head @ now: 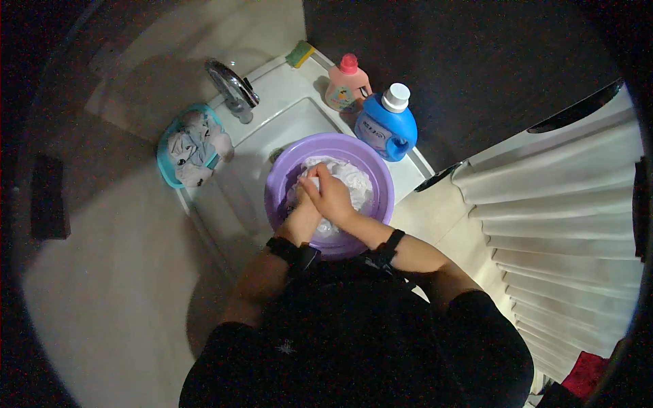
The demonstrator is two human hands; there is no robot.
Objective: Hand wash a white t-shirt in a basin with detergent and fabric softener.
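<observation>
A round purple plastic basin [380, 158] rests on the sink in front of me, with wet white cloth [354, 176] and some suds inside. Over the basin my right hand [330, 196] and my left hand [304, 211] are pressed together. A bit of the white cloth shows between them, and the fingers of both hands are curled around it. My right hand lies partly over the left, so several of the left fingers are hidden. Dark bands circle both wrists.
Behind the basin is the white sink [301, 115] with a chrome faucet [232, 89]. A teal basin [164, 158] of clothes stands left. Pink [347, 84] and blue detergent bottles [385, 125] stand right, a sponge [300, 54] at the back corner. A white curtain [551, 214] hangs far right.
</observation>
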